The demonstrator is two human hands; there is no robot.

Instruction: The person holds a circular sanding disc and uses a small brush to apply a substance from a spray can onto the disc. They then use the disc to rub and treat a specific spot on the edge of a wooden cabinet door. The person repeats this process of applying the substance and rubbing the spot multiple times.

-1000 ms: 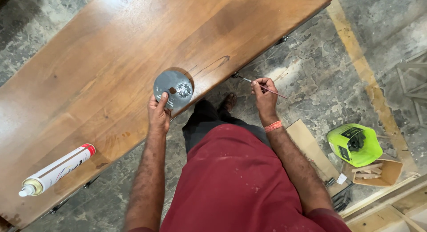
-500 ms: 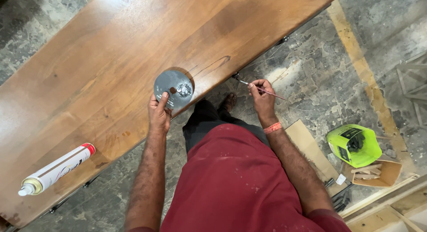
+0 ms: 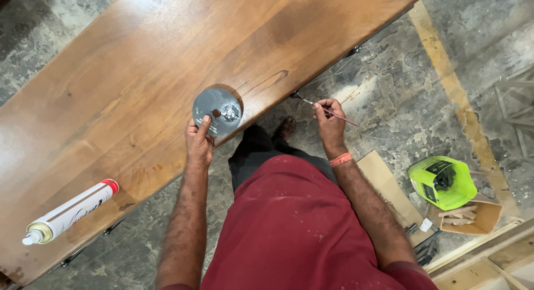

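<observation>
**Two hands at the near edge of the tabletop**

One long wooden tabletop (image 3: 167,73) carries everything. The grey disc (image 3: 217,109) lies at its near edge, pinched by the left hand (image 3: 199,142). The right hand (image 3: 329,120), off the edge, is closed on a thin brush (image 3: 328,111); its tip points left toward the disc.

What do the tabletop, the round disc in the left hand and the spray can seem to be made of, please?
Tabletop: wood, by its grain and knots, with a glossy brown finish that reflects light. Disc, held by the left hand: probably dull grey metal, dotted with paint blobs. Spray can: likely metal with a white printed coat and a red band.
</observation>
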